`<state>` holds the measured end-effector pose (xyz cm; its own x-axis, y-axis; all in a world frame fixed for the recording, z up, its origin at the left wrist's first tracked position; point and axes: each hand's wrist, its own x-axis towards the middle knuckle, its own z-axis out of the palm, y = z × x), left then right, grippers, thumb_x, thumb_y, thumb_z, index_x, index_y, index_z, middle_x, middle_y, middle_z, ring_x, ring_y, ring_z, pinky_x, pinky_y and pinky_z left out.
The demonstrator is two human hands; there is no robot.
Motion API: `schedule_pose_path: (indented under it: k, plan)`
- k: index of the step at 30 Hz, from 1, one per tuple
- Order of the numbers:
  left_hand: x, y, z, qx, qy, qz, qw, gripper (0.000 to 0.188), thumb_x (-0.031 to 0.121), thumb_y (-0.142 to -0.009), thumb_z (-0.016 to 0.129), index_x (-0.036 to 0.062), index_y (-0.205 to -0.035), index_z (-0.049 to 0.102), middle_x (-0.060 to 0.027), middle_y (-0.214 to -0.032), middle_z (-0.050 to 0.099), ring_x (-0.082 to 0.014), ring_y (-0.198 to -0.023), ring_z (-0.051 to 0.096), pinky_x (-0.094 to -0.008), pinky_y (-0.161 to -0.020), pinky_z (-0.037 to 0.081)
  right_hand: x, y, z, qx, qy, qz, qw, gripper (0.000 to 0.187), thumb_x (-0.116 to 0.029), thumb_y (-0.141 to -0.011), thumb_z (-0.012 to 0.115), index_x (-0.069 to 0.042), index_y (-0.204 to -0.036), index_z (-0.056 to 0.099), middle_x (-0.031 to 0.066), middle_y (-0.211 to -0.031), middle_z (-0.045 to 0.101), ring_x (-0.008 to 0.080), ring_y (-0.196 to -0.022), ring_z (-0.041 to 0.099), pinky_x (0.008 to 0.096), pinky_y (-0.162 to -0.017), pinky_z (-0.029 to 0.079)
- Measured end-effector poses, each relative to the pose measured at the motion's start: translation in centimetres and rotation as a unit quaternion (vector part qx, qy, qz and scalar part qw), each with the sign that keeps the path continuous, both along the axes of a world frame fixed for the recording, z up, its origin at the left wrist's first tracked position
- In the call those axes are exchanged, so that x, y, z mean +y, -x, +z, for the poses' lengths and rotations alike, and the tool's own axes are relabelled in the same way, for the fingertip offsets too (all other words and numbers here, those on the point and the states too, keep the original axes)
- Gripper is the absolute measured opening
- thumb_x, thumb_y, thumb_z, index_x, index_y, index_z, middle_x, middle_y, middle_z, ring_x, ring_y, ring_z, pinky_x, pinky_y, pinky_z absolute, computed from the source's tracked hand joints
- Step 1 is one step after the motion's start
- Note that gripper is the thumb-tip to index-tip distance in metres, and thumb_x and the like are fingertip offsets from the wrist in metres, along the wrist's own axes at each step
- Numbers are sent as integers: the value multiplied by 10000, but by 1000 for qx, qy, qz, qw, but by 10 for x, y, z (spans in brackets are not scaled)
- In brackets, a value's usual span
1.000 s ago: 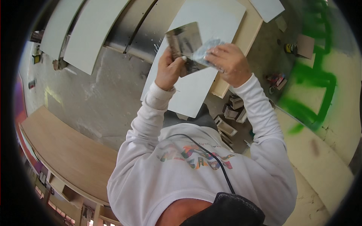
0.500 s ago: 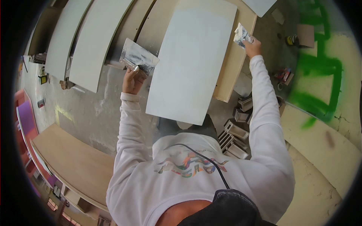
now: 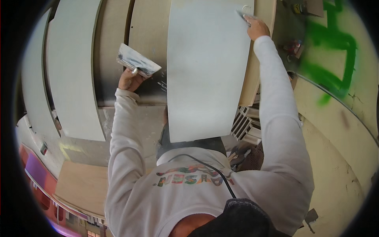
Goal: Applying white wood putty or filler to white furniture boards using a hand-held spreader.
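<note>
Left hand (image 3: 130, 81) out left, fingers clamped on near edge of paste-smeared square plate (image 3: 138, 59), tilted, clear of white panel (image 3: 209, 75). Right hand (image 3: 259, 29) far out, fingers pinching scraper (image 3: 243, 16) over panel's far right corner, beside curved pale mark (image 3: 246, 7); blade contact, cannot tell. Pale wooden board (image 3: 256, 59) under panel's right edge.

1. Upper centre: the flat panel (image 3: 207, 75) is pale grey-white.
2. Upper left: the square palette (image 3: 137, 60) is white, streaked dark grey.
3. Lower centre: the sweatshirt (image 3: 189, 199) is white with multicoloured lettering.
</note>
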<state>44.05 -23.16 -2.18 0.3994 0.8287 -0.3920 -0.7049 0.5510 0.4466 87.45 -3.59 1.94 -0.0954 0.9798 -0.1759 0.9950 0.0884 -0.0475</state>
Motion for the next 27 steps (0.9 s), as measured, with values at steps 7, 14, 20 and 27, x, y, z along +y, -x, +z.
schedule_pose_path:
  k: [7,14,20,27]
  plan:
    - [5,3,-14,-20,47,-1,999,485,163,-716,595,26,-1135,393,-129,-1107,486,-287,-1012,488,-444,-847,396,72,-33,-18,23,3,-165,986,328,-168,-634,430,14,-851,596,217,-909,564,356,-896,521,384,-771,410]
    - [-1,14,-8,-30,73,22,997,459,144,-740,581,19,-1136,384,-145,-1119,477,-289,-1015,487,-448,-860,384,101,30,-26,45,94,-283,953,327,-184,-626,491,44,-841,586,243,-931,553,343,-880,544,354,-788,417]
    - [16,6,-18,-69,63,-9,996,472,140,-733,587,4,-1140,389,-161,-1169,442,-294,-1041,469,-448,-878,372,89,37,-1,16,28,-288,957,318,-176,-624,498,64,-816,580,257,-893,558,348,-890,537,360,-782,415]
    - [15,7,-20,-77,76,10,994,361,97,-776,518,11,-1115,425,-120,-1061,522,-256,-985,507,-430,-870,387,104,107,-7,75,22,-197,977,283,-138,-585,478,73,-745,577,266,-834,561,372,-854,532,368,-763,416]
